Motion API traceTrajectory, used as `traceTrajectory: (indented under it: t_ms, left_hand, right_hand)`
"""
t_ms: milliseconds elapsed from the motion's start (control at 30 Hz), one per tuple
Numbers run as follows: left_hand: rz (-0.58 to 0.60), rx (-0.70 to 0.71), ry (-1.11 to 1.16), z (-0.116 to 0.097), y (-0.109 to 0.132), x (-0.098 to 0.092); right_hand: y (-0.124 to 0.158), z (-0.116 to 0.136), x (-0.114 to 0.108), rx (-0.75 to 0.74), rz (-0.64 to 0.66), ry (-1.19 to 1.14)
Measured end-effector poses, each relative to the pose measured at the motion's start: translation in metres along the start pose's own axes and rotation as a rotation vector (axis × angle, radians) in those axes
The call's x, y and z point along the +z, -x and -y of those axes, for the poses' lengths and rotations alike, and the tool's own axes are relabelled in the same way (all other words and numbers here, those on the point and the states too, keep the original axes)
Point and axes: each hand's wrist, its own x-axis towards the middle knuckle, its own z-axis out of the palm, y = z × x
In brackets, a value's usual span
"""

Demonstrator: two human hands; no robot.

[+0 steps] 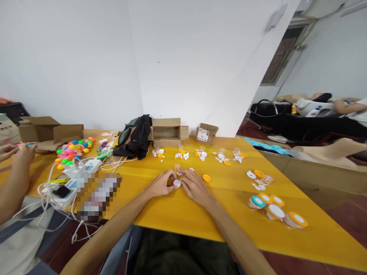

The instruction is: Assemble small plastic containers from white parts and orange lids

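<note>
My left hand (161, 184) and my right hand (195, 186) meet at the middle of the yellow table (200, 214), fingers pinched together around a small white round part (177, 183). A small clear cup (177, 167) stands just beyond my fingertips. An orange lid (206, 178) lies a little right of my right hand. Several small groups of white and orange parts (200, 154) lie in a row farther back.
Finished clear jars with orange and teal lids (276, 211) sit at the right, loose parts (258, 179) behind them. Open cardboard boxes (169, 131), a black bag (136, 137), coloured balls (73, 149) and tangled white cables (57, 187) crowd the left. Another person's hands (14, 156) work at the far left.
</note>
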Motion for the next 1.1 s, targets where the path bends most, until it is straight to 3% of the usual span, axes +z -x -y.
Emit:
traceTrajectory:
  t_ms: [333, 767, 1100]
  left_hand:
    - [0.010, -0.018, 0.009, -0.0025, -0.0015, 0.0003]
    - [-0.012, 0.074, -0.043, 0.0034, -0.0041, 0.0029]
    - [0.020, 0.097, -0.063, 0.0027, -0.0042, 0.0021]
  right_hand:
    - [-0.0020, 0.0051, -0.0015, -0.063, 0.009, 0.037]
    - [-0.0014, 0.0047, -0.0035, -0.193, 0.051, 0.214]
    - [0.0010, 0.0041, -0.0069, -0.226, 0.045, 0.193]
